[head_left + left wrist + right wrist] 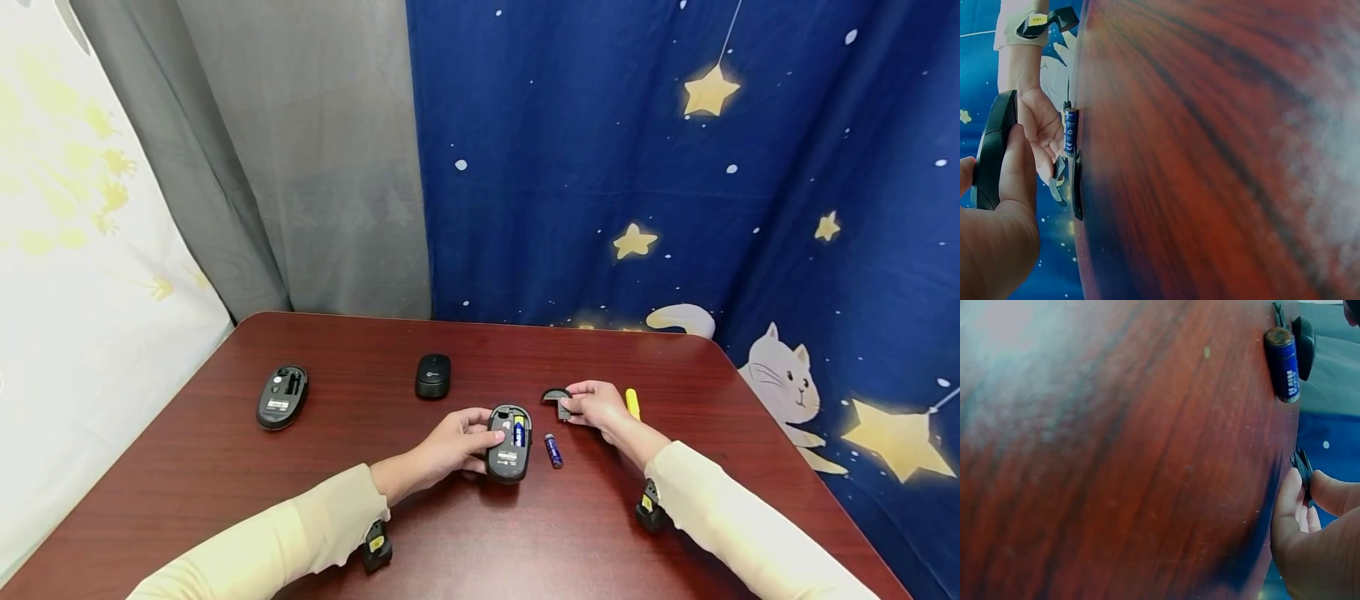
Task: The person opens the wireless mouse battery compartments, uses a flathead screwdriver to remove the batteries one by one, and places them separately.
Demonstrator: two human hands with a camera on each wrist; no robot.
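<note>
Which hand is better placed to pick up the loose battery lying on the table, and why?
Probably the right hand: the loose battery lies on its side of the upturned mouse. It must first put down the battery cover. The left hand grips the mouse.

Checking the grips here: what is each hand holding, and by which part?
Left hand grips the upturned mouse by its left side. Right hand pinches the battery cover by its right end.

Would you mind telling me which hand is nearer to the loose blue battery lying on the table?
Roughly even, perhaps the right. The right hand, pinching the battery cover, is just beyond the loose blue battery. The left hand grips the upturned mouse, which lies between.
</note>
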